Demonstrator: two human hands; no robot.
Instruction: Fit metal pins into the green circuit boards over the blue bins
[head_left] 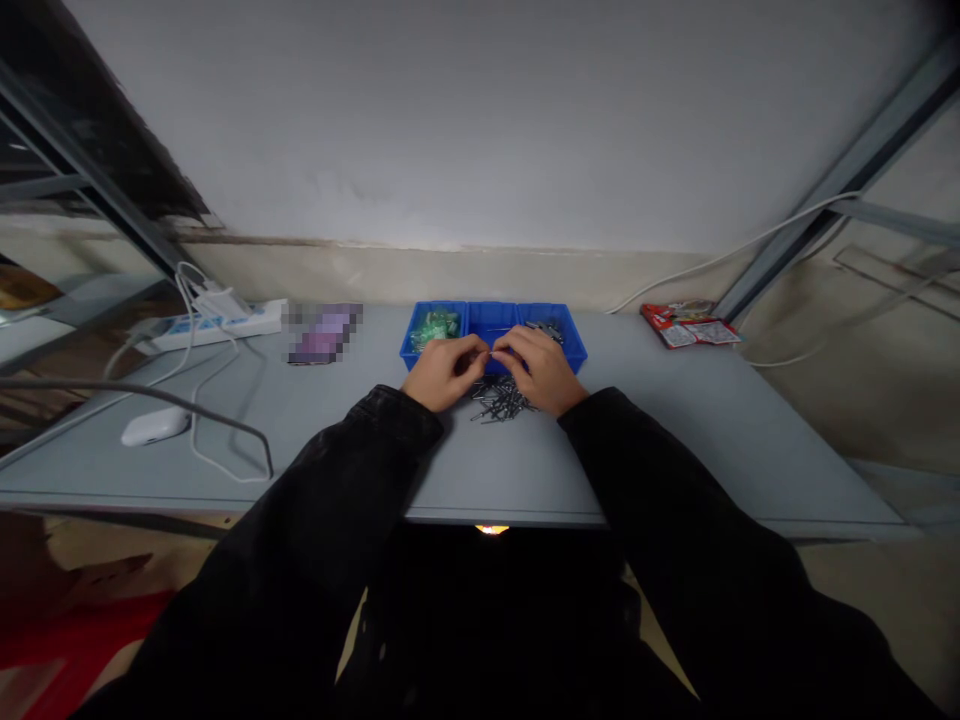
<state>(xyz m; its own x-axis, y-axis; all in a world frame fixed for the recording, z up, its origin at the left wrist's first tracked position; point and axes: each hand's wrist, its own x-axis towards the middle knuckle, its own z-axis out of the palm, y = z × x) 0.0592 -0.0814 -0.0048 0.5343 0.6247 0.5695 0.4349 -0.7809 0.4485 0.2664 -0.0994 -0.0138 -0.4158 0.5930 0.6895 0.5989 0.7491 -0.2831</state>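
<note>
My left hand [448, 372] and my right hand [541, 370] meet fingertip to fingertip in front of three joined blue bins [491, 312]. Both are closed in a pinch; whatever lies between the fingertips is too small to make out. Small green, partly clear pieces [439, 326] fill the left bin. A thin piece lies in the middle bin, which my hands partly cover. Grey metal-looking parts [546, 328] sit in the right bin, behind my right hand. Below my fingers, a loose pile of thin dark metal pins [501, 400] rests on the table.
On the grey table [510, 475], a white power strip [217, 322] with cables and a white earbud-case-like object [155, 427] lie at left. Nearby is a purple, pixelated flat object [326, 333]. A red packet [690, 325] lies at right. A wall stands behind.
</note>
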